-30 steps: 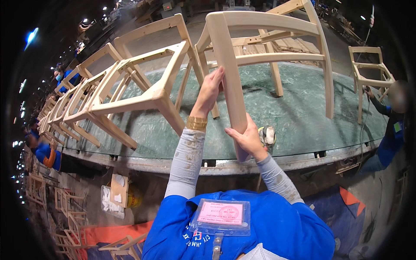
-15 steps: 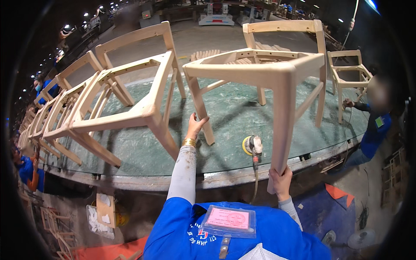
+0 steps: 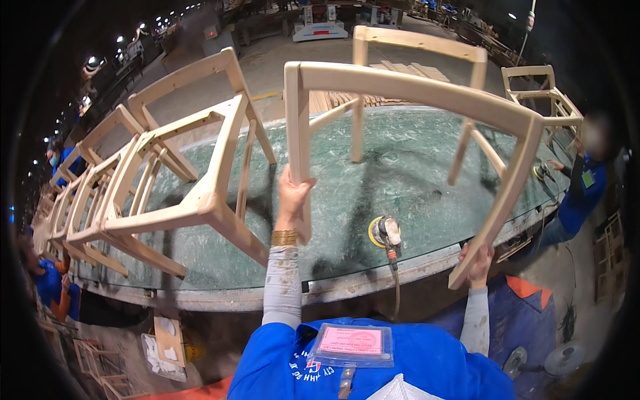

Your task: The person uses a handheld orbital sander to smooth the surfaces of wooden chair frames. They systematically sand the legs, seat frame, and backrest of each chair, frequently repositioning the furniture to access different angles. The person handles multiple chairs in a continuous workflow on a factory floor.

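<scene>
A pale wooden chair frame (image 3: 413,85) without a seat is tilted above the green tabletop, its front rail raised toward me. My left hand (image 3: 293,197) is closed around the lower part of its left front leg. Near the bottom end of the right front leg, my right hand (image 3: 478,263) grips the wood, its fingers partly behind the leg. Between my hands, a power sander (image 3: 385,233) with a yellow pad and a hose lies on the table, touched by neither hand.
A row of similar chair frames (image 3: 173,167) stands close on the left. Another chair (image 3: 543,100) is at the far right, beside a co-worker in blue (image 3: 583,200). The table's metal edge (image 3: 360,280) runs before me. Wooden slats (image 3: 400,83) lie beyond the table.
The chair frame has turned and tipped, its front rail rising. My left hand has closed on the left leg; my right hand has moved right with the other leg. The sander stays put.
</scene>
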### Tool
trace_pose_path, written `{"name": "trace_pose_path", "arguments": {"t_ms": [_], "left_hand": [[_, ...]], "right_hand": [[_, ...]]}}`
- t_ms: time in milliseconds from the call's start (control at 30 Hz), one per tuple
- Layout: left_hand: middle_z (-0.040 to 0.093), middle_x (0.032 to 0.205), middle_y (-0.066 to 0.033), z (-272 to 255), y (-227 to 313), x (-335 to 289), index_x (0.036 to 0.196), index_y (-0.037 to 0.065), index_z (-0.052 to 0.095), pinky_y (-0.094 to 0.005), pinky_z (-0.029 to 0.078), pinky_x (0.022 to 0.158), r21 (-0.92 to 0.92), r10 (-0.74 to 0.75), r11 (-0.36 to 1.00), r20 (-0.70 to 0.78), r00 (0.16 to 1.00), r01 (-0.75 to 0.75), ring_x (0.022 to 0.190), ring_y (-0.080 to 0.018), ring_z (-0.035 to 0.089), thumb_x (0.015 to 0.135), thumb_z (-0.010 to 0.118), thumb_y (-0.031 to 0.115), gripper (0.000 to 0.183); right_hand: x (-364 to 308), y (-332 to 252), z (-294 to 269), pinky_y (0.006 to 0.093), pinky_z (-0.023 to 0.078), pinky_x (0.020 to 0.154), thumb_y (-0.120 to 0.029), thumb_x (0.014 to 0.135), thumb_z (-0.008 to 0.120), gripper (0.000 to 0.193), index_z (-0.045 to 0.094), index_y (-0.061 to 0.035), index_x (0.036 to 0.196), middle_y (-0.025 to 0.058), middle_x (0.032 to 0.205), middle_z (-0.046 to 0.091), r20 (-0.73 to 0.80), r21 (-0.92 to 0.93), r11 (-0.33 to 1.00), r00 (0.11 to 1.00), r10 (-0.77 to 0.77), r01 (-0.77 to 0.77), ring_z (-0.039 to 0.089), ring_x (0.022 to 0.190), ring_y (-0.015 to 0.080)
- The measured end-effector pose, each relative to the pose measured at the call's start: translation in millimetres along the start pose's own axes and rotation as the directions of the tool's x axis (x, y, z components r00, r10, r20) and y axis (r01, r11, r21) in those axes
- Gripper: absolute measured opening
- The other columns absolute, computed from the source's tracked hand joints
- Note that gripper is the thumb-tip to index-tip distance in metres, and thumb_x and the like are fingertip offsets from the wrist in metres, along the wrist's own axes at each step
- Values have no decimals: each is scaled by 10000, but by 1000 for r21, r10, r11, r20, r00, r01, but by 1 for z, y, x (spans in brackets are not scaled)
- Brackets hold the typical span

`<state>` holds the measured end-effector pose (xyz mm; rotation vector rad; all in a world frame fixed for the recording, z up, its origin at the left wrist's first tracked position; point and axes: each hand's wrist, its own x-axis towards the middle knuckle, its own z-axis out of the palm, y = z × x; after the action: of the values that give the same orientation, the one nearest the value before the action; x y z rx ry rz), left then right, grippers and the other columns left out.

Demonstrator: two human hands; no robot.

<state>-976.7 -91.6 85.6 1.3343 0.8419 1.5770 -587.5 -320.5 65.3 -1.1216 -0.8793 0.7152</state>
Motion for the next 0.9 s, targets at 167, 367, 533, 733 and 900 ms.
{"name": "trace_pose_path", "arguments": {"t_ms": [167, 367, 533, 733, 900], "left_hand": [[561, 810, -47, 9, 51, -9, 917, 2, 517, -268, 458, 690, 314, 170, 935, 15, 985, -166, 756, -125, 545, 647, 657, 63, 311], [570, 822, -83, 57, 95, 8, 927, 0, 499, -296, 472, 658, 460, 107, 885, -52, 993, -71, 725, -152, 560, 665, 711, 132, 363], [559, 816, -67, 47, 93, 40, 957, -5, 505, -277, 461, 668, 420, 59, 908, -128, 990, 0, 759, -127, 541, 694, 739, 148, 384], [497, 652, -48, 72, 110, 75, 979, 25, 420, -269, 457, 369, 215, -76, 973, -43, 996, 83, 417, -143, 515, 714, 709, 111, 402], [509, 628, -50, 76, 113, 79, 948, 27, 433, -260, 467, 400, 187, -110, 976, 1, 994, 108, 440, -148, 532, 718, 711, 116, 372]], "right_hand": [[98, -13, -27, 267, 453, 422, -552, 864, 492, 551, 534, -6, 804, 73, 572, 546, 95, -87, 995, 994, 51, -43, 552, 465, 161], [200, -54, -26, 326, 485, 486, -553, 867, 486, 573, 551, 13, 928, 101, 634, 584, 61, -338, 941, 998, -5, 26, 602, 551, 210], [181, -45, 81, 456, 379, 936, -217, 783, 633, 415, 547, -115, 1177, 203, 1277, 438, 80, -843, 238, 550, -831, 482, 436, 1177, 354], [65, 115, 126, 501, 330, 969, -184, 659, 692, 566, 514, -151, 1196, 221, 1297, 388, 351, -822, 390, 909, -227, 415, 404, 1159, 387], [30, 179, 126, 482, 492, 734, -158, 660, 709, 712, 402, -213, 1300, 248, 1252, 398, 281, -934, 262, 953, 112, 244, 512, 1002, 396]]}}
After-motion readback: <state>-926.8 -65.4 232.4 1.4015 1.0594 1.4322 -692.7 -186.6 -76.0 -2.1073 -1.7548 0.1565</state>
